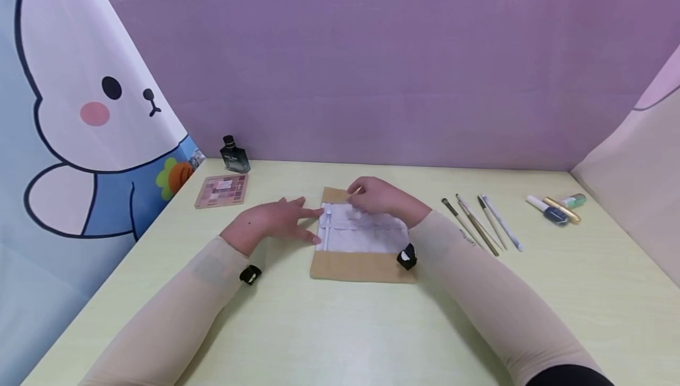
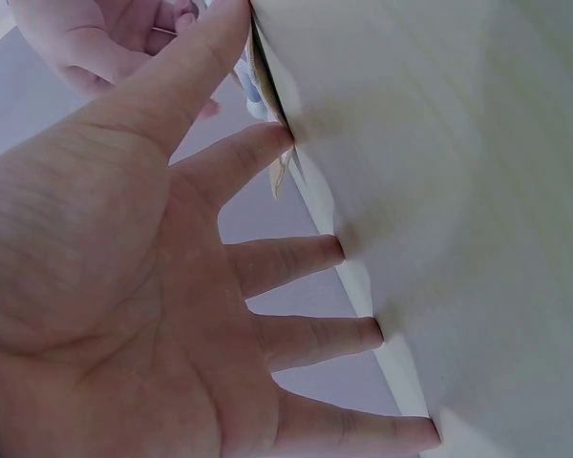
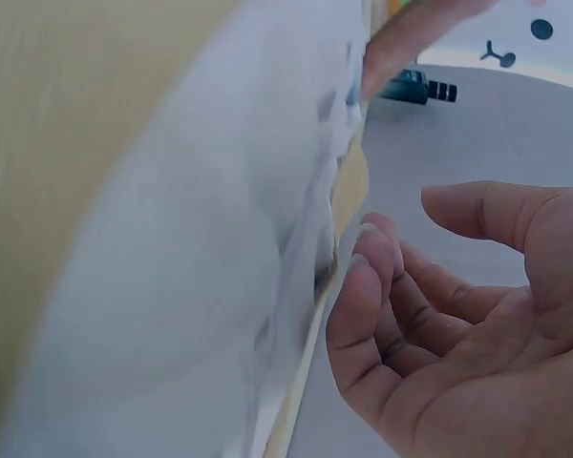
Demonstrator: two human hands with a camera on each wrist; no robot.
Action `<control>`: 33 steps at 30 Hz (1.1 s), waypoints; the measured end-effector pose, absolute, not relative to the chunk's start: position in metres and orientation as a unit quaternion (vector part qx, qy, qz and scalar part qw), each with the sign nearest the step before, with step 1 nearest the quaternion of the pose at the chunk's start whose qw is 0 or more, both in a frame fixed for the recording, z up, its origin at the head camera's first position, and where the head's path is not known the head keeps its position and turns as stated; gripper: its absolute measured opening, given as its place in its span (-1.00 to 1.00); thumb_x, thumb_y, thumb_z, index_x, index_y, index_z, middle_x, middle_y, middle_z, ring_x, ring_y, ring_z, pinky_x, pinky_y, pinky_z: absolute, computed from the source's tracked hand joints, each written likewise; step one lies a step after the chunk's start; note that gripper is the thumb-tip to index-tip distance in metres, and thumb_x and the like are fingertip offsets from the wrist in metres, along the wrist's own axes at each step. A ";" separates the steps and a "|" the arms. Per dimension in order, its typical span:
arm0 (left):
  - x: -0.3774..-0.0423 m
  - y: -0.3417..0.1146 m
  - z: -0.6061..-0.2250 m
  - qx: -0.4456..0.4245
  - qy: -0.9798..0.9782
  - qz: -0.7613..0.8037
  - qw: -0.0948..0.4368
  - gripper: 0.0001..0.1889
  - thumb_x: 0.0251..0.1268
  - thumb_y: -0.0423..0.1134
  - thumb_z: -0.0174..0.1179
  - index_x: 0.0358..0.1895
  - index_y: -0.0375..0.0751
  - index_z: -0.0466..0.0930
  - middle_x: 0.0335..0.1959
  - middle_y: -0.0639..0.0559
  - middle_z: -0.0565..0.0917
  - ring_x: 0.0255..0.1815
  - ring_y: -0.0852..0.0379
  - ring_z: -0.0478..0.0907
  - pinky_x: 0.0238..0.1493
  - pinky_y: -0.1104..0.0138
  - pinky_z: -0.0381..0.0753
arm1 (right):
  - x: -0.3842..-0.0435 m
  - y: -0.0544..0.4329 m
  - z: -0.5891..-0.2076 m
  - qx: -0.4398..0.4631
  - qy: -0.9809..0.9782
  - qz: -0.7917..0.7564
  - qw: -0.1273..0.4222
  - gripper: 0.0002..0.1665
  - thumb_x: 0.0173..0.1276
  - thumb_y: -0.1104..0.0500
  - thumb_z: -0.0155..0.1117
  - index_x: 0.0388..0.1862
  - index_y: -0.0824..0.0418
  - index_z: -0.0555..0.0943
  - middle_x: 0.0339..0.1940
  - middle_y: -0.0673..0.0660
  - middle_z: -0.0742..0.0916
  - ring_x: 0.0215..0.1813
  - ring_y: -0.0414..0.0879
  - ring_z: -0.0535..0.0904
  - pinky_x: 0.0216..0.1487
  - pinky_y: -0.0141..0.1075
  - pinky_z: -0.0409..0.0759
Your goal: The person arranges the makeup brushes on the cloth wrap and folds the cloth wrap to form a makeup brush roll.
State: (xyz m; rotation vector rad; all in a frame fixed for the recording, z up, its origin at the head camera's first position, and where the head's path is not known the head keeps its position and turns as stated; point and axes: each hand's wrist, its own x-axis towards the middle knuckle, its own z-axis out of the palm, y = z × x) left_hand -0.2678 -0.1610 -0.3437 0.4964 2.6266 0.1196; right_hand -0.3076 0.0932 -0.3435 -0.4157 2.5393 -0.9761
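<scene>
Pouch (image 1: 363,267) first: from my seat at the far end of the feed, I see it laid open flat near the middle of the table (image 1: 340,333), tan along the bottom with white cloth above. A white stick (image 1: 327,232) lies upright against that cloth, near the left edge. The head view gives me the left hand (image 1: 278,221) with thumb and forefinger at that same edge; the left wrist view adds the palm and shows all the fingers spread wide. From the head, the right hand (image 1: 385,197) bends over the top of the pouch and looks almost like a pinch. The right wrist view tells me more: the thumb stands well apart from the loosely curled fingers, whose tips are by the cloth's edge, though I can't be sure how firmly they touch it. That view also catches the bottle (image 1: 235,157) in the background. Only the head view gives me the palette (image 1: 222,191) in front of the bottle, the slim brushes (image 1: 484,235) right of the pouch, and three small tubes (image 1: 555,216) farther right.
</scene>
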 end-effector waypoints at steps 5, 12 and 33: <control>-0.268 -0.161 -0.344 0.176 0.956 0.044 0.230 -0.13 0.42 0.45 0.19 0.72 0.38 0.14 0.81 -0.26 -0.05 0.75 -0.60 -0.11 0.61 -0.51 0.11 | -0.310 0.108 -0.341 -0.142 0.894 -0.379 0.190 -0.45 0.61 0.04 0.21 0.46 0.24 0.51 0.14 0.19 0.73 -0.01 -0.01 0.68 0.07 -0.22 0.75; -0.266 -0.160 -0.344 0.177 0.955 0.049 0.232 -0.13 0.43 0.42 0.21 0.72 0.37 0.13 0.81 -0.26 -0.06 0.76 -0.59 -0.13 0.62 -0.51 0.09 | -0.312 0.137 -0.336 -0.137 0.883 -0.411 0.180 -0.40 0.64 0.09 0.17 0.52 0.36 0.43 0.15 0.30 0.71 -0.05 0.01 0.67 0.07 -0.17 0.71; -0.265 -0.159 -0.342 0.176 0.954 0.054 0.235 -0.12 0.42 0.42 0.23 0.72 0.39 0.12 0.82 -0.24 -0.06 0.77 -0.57 -0.15 0.62 -0.50 0.10 | -0.302 0.242 -0.325 -0.100 0.905 -0.396 0.121 -0.34 0.74 0.07 0.04 0.59 0.46 0.29 0.47 0.50 0.57 0.19 0.21 0.68 0.13 -0.10 0.77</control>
